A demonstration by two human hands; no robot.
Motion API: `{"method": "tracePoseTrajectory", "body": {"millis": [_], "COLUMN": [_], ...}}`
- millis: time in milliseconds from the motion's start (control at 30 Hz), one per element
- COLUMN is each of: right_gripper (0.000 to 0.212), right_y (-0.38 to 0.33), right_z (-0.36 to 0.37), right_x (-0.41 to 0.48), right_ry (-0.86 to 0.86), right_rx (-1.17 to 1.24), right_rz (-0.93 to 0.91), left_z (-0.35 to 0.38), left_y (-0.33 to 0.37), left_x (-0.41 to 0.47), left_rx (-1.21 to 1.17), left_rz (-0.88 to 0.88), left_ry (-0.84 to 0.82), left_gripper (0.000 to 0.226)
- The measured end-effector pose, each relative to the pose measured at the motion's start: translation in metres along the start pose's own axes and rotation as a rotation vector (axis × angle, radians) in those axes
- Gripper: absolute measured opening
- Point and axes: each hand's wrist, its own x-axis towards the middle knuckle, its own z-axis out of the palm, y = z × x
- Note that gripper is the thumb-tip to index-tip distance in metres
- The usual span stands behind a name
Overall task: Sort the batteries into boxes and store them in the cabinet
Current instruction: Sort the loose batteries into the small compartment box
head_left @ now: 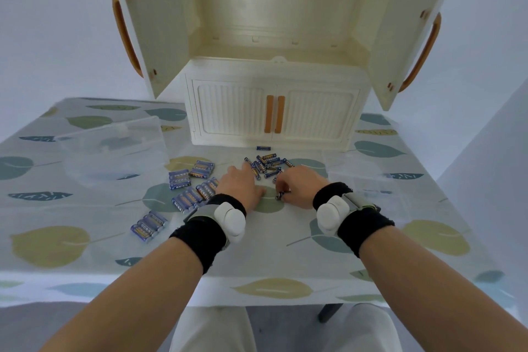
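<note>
- Leaf-patterned tablecloth (71,243) covering the table (green, teal and yellow leaves).
- Pale wall (51,23) behind.
- Dark table leg (328,313) below the edge.

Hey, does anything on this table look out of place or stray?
One loose battery lies alone by the cabinet base, apart from the jumbled loose pile the hands are working. The shrink-wrapped packs are scattered askew at the left.

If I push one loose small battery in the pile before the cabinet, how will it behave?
The loose small blue cylindrical batteries are round, so one would probably roll on the smooth leaf-print tablecloth. It looks rigid and probably dense. The shrink-wrapped blue battery packs lie flat, likely steadier.
</note>
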Motion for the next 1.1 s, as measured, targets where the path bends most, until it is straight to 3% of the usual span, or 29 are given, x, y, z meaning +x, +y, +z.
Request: {"method": "tracePoseTrajectory", "body": {"millis": [133, 300, 567, 733, 900, 1100], "right_gripper": [0.013, 0.023, 0.019, 0.018, 0.013, 0.011], "right_y": [0.0, -0.001, 0.003, 0.025, 0.066, 0.114], "right_z": [0.005, 0.004, 0.003, -0.015, -0.035, -0.037], "right_x": [-0.001, -0.004, -0.024, -0.041, -0.065, -0.092], "right_ry": [0.005, -0.022, -0.066, 0.091, 0.31, 0.323], "right_rx": [0.017, 0.058, 0.016, 0.146, 0.281, 0.235], "right_rz": [0.028, 0.064, 0.058, 0.073, 0.174, 0.316], "left_z": [-0.007, -0.011, -0.01, -0.013, -0.019, -0.012], "left_y": [0.004, 0.009, 0.023, 0.05, 0.1, 0.149], "left_x": [0.002, 0.002, -0.003, 0.002, 0.01, 0.016], "left_rx": [0.001, -0.017, 0.072, 0.01, -0.208, -0.188], "left_rz": [0.015, 0.043, 0.145, 0.231, 0.338, 0.449], "left_ry": [-0.063, -0.195, -0.147, -0.035, 0.023, -0.011], "left_gripper": [0.032, 0.03, 0.022, 0.021, 0.018, 0.017]}}
